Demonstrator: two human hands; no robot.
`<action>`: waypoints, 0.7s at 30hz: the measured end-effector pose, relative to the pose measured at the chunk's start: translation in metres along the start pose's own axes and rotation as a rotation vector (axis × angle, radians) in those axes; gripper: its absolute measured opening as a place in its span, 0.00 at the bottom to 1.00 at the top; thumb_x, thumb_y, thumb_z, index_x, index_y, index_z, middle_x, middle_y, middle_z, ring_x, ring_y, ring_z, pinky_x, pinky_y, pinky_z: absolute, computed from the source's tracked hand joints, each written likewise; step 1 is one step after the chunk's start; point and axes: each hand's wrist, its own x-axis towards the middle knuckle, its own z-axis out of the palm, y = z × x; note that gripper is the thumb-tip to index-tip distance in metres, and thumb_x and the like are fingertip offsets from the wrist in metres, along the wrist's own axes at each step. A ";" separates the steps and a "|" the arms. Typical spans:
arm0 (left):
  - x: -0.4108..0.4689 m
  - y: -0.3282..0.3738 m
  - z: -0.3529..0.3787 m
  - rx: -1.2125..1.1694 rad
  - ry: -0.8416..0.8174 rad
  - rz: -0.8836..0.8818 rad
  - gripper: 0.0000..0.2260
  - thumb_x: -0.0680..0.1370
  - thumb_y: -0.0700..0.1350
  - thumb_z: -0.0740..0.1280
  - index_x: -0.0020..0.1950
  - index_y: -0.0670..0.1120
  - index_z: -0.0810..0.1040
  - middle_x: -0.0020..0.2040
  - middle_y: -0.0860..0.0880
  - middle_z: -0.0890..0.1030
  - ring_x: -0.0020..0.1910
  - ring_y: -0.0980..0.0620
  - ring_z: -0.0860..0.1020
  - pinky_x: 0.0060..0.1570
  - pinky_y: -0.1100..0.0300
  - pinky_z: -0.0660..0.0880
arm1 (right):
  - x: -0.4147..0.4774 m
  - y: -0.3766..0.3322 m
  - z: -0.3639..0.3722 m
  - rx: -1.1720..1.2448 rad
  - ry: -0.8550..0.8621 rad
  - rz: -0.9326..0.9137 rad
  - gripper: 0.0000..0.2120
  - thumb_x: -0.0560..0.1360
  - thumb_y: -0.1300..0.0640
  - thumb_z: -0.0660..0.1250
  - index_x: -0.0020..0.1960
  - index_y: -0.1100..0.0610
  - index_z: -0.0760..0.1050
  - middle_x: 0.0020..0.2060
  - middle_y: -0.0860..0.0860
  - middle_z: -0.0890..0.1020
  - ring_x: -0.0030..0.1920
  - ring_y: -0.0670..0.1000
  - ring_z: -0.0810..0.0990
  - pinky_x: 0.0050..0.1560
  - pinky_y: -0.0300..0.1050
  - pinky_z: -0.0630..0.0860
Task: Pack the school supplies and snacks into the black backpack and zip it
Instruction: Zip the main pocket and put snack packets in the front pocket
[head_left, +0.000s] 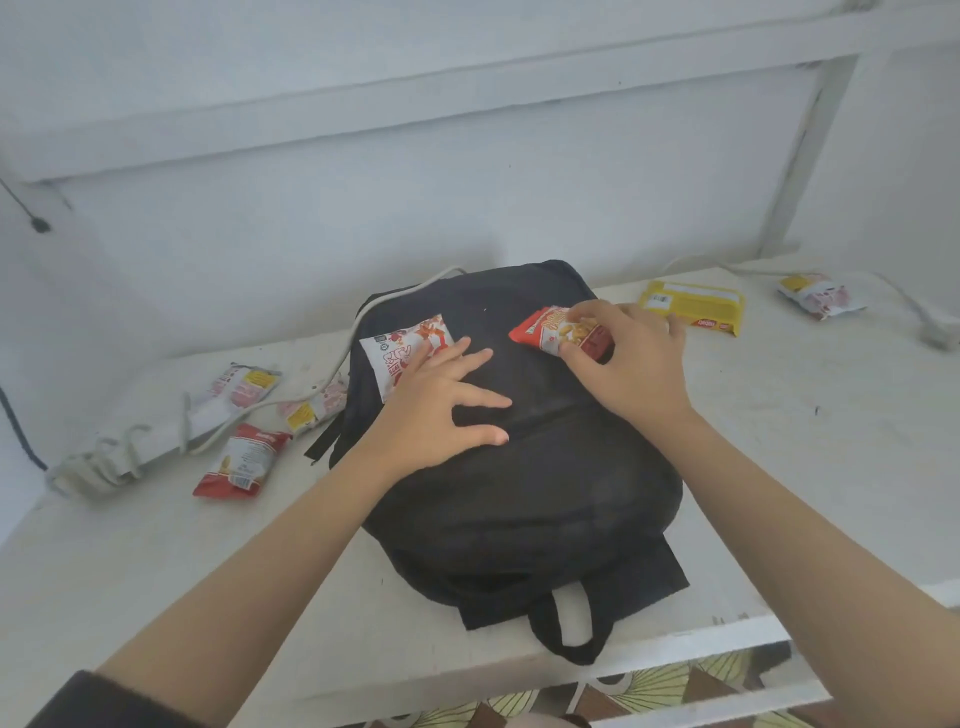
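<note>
Red and white snack packets lie loose on the pale desk (779, 441) at middle left. A crumpled white packet (244, 387) and a small white packet (314, 408) sit above a red desk packet (241, 460), all near a pale cable (104, 462).

In the centre the black backpack (519, 493) lies flat. Its long axis runs from upper centre down to lower centre, and its carry loop points at the lower edge. Its inside cannot be seen.

A white-and-red packet (400, 348) lies tilted on its upper left. The left hand (441, 410) rests flat on the fabric with its fingers spread and straight, its fingertips touching that packet's right edge.

On the upper right of the backpack, the right hand (634, 364) pinches a red snack packet (550, 332) between thumb and curled fingers. The packet's long axis runs nearly level and its free end points left.

Further right on the desk lie a yellow packet (693, 306) and a far white packet (821, 295).
</note>
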 end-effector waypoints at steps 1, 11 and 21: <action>0.000 -0.001 0.002 -0.016 0.026 0.010 0.09 0.73 0.56 0.69 0.52 0.60 0.81 0.73 0.58 0.64 0.74 0.57 0.53 0.67 0.59 0.34 | -0.002 0.000 -0.002 0.018 0.017 0.009 0.17 0.69 0.39 0.60 0.54 0.43 0.75 0.50 0.47 0.81 0.55 0.51 0.77 0.68 0.61 0.57; 0.017 -0.003 -0.018 -0.031 0.412 0.135 0.07 0.72 0.49 0.68 0.40 0.49 0.85 0.56 0.50 0.82 0.61 0.47 0.75 0.67 0.48 0.58 | -0.051 -0.020 -0.044 0.436 0.119 -0.067 0.16 0.68 0.42 0.64 0.50 0.50 0.73 0.47 0.47 0.80 0.49 0.48 0.77 0.51 0.44 0.73; 0.026 0.004 -0.039 -0.054 0.528 0.221 0.12 0.73 0.51 0.65 0.39 0.48 0.85 0.55 0.50 0.82 0.59 0.46 0.75 0.66 0.49 0.59 | -0.082 -0.035 -0.024 -0.217 0.090 -0.411 0.07 0.67 0.53 0.72 0.43 0.54 0.79 0.52 0.53 0.81 0.54 0.53 0.72 0.55 0.47 0.63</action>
